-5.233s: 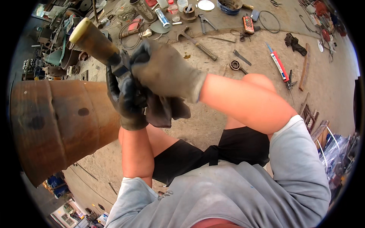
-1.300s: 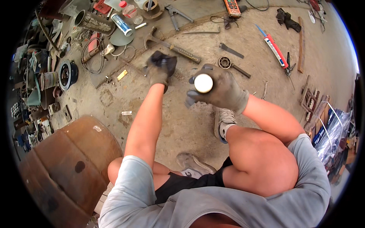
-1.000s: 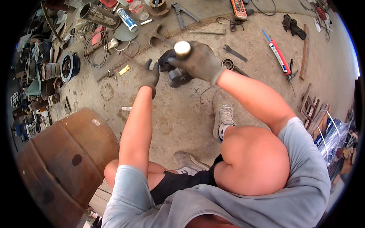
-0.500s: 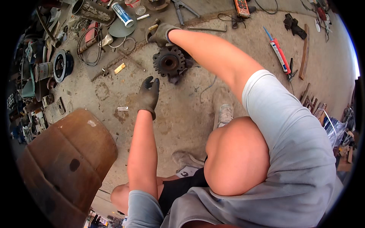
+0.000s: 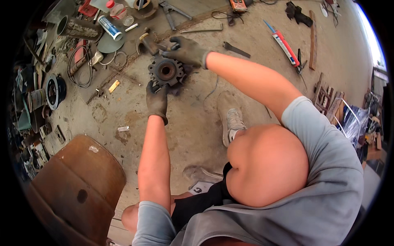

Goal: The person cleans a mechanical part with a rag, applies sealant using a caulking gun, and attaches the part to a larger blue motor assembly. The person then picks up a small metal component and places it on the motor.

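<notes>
The left hand [image 5: 157, 101], gloved, meets the lower-left edge of a dark toothed metal part [image 5: 174, 72], fingertips against its rim; whether it grips firmly I cannot tell. The right hand [image 5: 189, 51], also gloved, is released, its fingers parted beside the part's upper-right edge. The toothed part sits on the concrete floor [image 5: 188, 135], left of the frame's upper centre, its round central hole facing up. Just above it lies a hammer [image 5: 149, 45], partly hidden by the right hand. Farther out, an L-shaped rod [image 5: 204, 30] and a flat dark strip [image 5: 237, 49] lie at upper centre, a red caulking cartridge [image 5: 285, 47] at upper right, a white-and-blue tube [image 5: 110, 28] at upper left, and a rusty drum [image 5: 88, 174] at lower left.
</notes>
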Motion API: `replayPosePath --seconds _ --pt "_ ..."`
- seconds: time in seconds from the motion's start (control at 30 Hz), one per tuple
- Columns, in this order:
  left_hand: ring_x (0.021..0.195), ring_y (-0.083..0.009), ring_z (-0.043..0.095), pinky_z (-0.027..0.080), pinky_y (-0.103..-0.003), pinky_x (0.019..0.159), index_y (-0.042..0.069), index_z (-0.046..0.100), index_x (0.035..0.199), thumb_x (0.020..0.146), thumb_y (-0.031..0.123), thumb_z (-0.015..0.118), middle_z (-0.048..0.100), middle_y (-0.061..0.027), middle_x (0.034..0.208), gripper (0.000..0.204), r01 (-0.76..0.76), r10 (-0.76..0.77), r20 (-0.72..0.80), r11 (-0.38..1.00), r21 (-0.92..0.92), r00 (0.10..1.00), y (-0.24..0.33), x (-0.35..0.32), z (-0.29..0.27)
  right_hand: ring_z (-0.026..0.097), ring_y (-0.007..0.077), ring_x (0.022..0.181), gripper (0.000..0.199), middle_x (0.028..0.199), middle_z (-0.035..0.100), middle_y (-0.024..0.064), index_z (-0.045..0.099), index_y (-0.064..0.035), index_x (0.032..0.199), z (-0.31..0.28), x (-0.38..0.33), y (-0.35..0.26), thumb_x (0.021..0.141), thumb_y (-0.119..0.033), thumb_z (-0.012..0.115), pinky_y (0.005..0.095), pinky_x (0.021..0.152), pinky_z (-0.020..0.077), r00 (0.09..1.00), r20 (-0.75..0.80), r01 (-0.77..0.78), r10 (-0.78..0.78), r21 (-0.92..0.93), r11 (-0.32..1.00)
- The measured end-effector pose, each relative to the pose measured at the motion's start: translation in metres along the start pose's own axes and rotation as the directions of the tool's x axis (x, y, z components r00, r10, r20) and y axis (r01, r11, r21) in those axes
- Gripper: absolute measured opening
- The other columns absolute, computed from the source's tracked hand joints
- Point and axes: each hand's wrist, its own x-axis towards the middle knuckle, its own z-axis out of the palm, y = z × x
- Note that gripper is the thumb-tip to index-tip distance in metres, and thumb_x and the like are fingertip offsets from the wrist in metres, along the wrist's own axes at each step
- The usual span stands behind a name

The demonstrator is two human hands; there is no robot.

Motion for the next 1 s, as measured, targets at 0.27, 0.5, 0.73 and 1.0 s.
replayPosePath --seconds 0.27,0.5,0.73,1.0 --pt "0.120 -0.0242 0.069 0.060 -0.040 0.095 0.007 0.034 0.169 0.103 0.014 0.077 0.064 -0.0150 0.145 0.079 0.237 -0.221 0.151 0.966 -0.101 0.964 -0.019 0.019 -0.037 0.078 0.0310 0.110 0.083 0.124 0.079 0.0218 0.064 -0.0003 0.146 -0.042 -0.139 0.091 0.096 -0.066 0.075 0.0409 0.099 0.0603 0.972 -0.139 -0.161 0.187 0.178 0.971" --pt "0.114 -0.0255 0.067 0.050 -0.041 0.107 -0.002 0.048 0.161 0.109 0.026 0.072 0.071 -0.0146 0.133 0.064 0.048 -0.025 -0.121 0.979 0.197 0.992 0.035 -0.051 0.007 0.078 0.0372 0.093 0.061 0.093 0.081 0.0188 0.083 -0.0092 0.090 -0.129 -0.206 0.225 0.107 -0.062 0.057 0.0471 0.085 0.0585 0.420 -0.691 -0.354 0.588 0.471 0.808" --pt "0.106 -0.0240 0.071 0.057 -0.041 0.095 0.001 0.076 0.097 0.108 0.019 0.069 0.077 -0.0130 0.114 0.022 -0.165 0.070 0.398 0.964 0.209 0.915 0.006 -0.144 0.052 0.071 0.0408 0.120 0.059 0.130 0.073 0.0238 0.073 -0.0105 0.126 -0.246 -0.261 0.316 0.097 -0.062 0.070 0.0500 0.103 0.0564 0.260 -0.862 -0.705 0.435 0.139 0.696" --pt "0.092 -0.0179 0.071 0.058 -0.034 0.079 0.001 0.076 0.115 0.107 0.017 0.070 0.070 -0.0092 0.125 0.019 -0.406 0.083 0.565 0.781 0.474 0.821 0.035 -0.144 -0.004 0.041 0.0389 0.159 0.134 0.174 0.038 0.0231 0.019 -0.0094 0.177 -0.324 -0.226 0.341 0.077 -0.065 0.088 0.0512 0.127 0.0410 0.485 -0.763 -0.872 0.428 -0.383 0.307"
